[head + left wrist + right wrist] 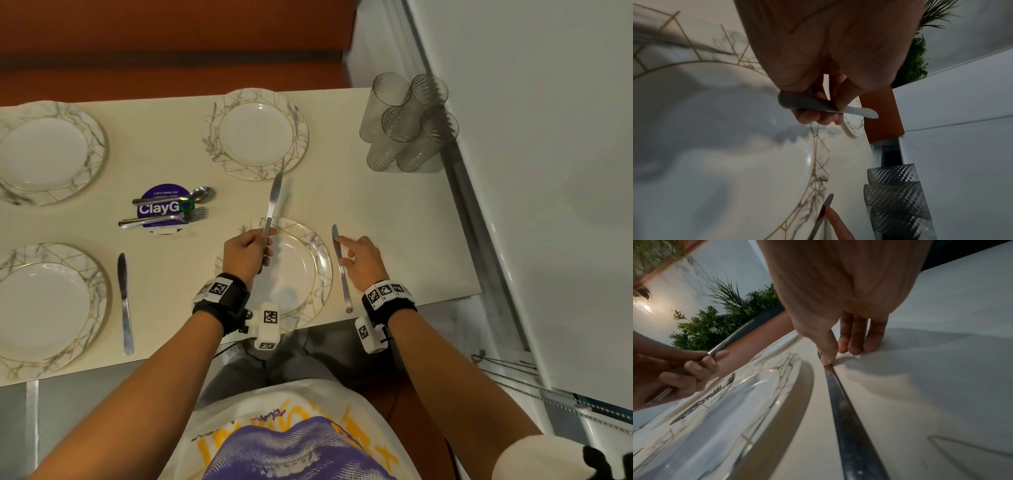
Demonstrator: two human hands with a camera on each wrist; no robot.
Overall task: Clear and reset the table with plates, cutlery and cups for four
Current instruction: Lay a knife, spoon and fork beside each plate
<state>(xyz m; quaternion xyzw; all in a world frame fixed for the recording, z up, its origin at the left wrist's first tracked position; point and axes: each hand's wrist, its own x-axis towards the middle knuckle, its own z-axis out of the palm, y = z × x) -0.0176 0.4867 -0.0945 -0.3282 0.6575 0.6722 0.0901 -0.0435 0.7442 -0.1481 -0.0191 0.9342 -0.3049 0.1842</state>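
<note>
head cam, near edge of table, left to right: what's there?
Near-left plate → knife beside it → left hand gripping a knife → near-right plate → knife under the right hand.

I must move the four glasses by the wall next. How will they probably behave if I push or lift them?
The glasses look tall and narrow, so a push near the rim may tip one. They stand tightly grouped, so one would likely knock the others. Their thin, clear walls suggest they are light; the dimpled surface in the left wrist view may help grip.

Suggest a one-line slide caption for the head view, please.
Left hand grips a knife above the near plate while the right hand presses another knife flat beside it.
</note>
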